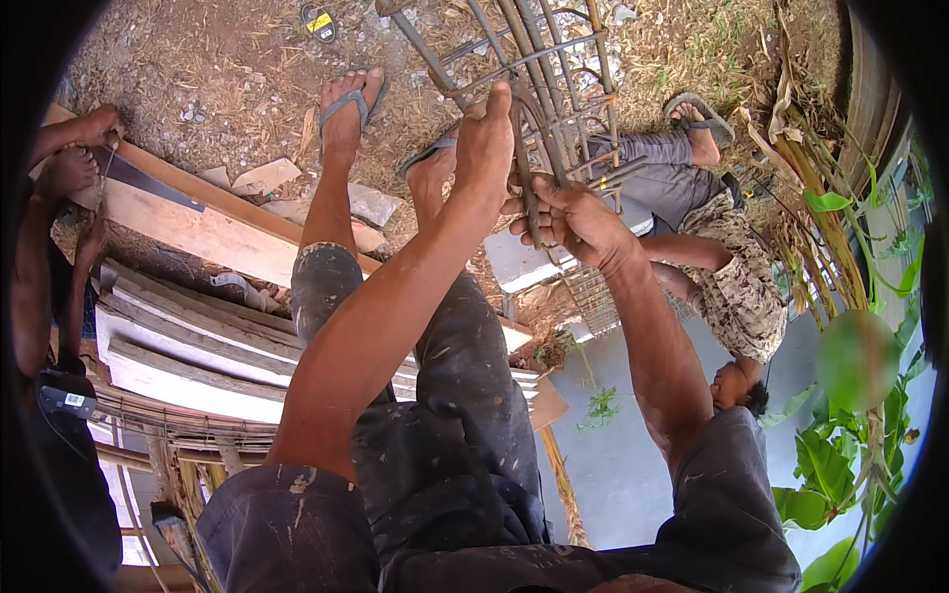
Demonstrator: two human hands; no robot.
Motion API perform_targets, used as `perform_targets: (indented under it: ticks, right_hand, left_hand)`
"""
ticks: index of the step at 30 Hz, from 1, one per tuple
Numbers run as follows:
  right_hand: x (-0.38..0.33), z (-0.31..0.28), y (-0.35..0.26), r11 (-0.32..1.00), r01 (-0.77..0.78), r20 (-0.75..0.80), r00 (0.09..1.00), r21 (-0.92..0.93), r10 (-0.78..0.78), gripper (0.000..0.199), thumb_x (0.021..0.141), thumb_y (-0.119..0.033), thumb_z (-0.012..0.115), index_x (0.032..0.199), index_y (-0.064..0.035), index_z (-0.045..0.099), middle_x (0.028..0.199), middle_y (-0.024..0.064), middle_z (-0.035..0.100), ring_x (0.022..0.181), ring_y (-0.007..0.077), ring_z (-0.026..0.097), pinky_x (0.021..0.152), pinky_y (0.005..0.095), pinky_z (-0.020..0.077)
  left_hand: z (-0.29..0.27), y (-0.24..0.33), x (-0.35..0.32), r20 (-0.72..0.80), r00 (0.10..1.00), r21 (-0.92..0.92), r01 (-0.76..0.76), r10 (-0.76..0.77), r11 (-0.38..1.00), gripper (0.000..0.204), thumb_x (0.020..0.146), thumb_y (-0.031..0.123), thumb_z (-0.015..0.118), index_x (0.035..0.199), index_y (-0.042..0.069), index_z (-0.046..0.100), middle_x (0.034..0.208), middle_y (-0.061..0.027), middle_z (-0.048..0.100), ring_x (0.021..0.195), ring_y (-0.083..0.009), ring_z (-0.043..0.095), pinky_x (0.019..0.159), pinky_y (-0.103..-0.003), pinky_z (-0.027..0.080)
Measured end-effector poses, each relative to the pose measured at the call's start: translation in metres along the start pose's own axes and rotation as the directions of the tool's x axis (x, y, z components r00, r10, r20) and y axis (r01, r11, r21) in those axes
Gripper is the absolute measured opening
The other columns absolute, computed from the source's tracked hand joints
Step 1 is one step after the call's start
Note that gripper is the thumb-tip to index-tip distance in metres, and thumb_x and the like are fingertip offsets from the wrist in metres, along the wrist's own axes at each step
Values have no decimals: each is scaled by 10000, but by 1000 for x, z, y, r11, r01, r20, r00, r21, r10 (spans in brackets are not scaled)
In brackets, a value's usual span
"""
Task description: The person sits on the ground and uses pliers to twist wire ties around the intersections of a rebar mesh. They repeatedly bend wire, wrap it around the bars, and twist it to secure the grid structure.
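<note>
I observe both of the wearer's hands raised at upper centre of my view, directly at the near side of a steel rod cage (534, 61). The cage consists of long rods crossed by thinner bars; its upper part extends to the top edge of the picture, and a further grid of mesh is visible below and behind the hands. The right hand (588, 225) is closed, with its thumb and curled fingers around a dark metal tool (525, 163) that has two long legs and resembles pincers; the tool lies in front of the rods, its upper end overlapping them. The left hand (481, 153) is just beside it, thumb pointing up next to the tool; its fingers are hidden from me, so I cannot tell whether it grips anything. The wearer stands in sandals (348, 102) on littered bare ground (237, 59). To the right, near the cage, I record a co-worker (736, 282) in a patterned shirt and grey trousers. At the left edge a second person (30, 287) is partly visible beside a long wooden plank (227, 237). Below that plank lies a stack of boards (188, 381). Green leaves (820, 465) occupy the lower right.
</note>
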State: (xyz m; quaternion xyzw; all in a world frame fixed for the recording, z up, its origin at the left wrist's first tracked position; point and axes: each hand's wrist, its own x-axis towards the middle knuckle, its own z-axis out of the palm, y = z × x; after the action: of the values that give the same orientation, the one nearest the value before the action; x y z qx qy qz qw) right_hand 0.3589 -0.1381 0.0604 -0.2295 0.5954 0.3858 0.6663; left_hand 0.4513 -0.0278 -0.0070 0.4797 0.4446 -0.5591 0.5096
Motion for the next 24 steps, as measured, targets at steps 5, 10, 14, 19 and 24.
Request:
perform_targets:
  ticks: [5, 10, 14, 19, 24]
  right_hand:
    - [-11, -8, -39, 999, -41, 86, 995, 10, 40, 484, 991, -341, 493, 1296, 33, 459, 1124, 227, 628, 906, 296, 670, 791, 399, 572]
    - [-15, -8, -49, 939, -75, -115, 993, -336, 38, 504, 968, -315, 549, 1300, 53, 457, 1058, 170, 631, 870, 247, 676, 704, 350, 583]
    - [-22, 10, -60, 886, -85, -241, 970, -455, -30, 474, 949, -280, 563, 1245, 85, 503, 943, 158, 639, 786, 199, 653, 589, 320, 536]
    - [-11, -16, -65, 796, -113, -190, 982, -595, -2, 403, 945, -309, 586, 1094, 63, 551, 839, 114, 609, 678, 189, 613, 480, 338, 494]
    - [2, -13, -17, 999, -6, -32, 999, -53, 5, 376, 961, -354, 566, 1016, 18, 575, 738, 63, 569, 598, 167, 573, 480, 323, 481]
  left_hand:
    - [20, -25, 25, 23, 999, -215, 52, -48, 975, 261, 974, 209, 489, 984, -15, 622, 767, -87, 629, 607, -181, 584, 538, -350, 486]
    - [21, -44, 41, 61, 996, -154, -61, 71, 986, 229, 958, 166, 522, 997, -17, 653, 789, -60, 638, 628, -141, 562, 590, -296, 460]
    - [7, -32, 39, 149, 986, 148, -92, 69, 985, 284, 995, 162, 459, 1132, -28, 619, 966, -116, 674, 828, -186, 646, 761, -308, 526]
    - [-23, -5, 35, 350, 766, 870, -479, 539, 116, 325, 909, 110, 543, 1215, 13, 594, 1162, -146, 640, 1124, -297, 578, 972, -444, 434]
    - [-49, 55, 57, 862, 441, 427, -369, 249, -825, 638, 811, 114, 634, 1409, 90, 414, 1470, -130, 360, 1352, -293, 349, 1098, -518, 262]
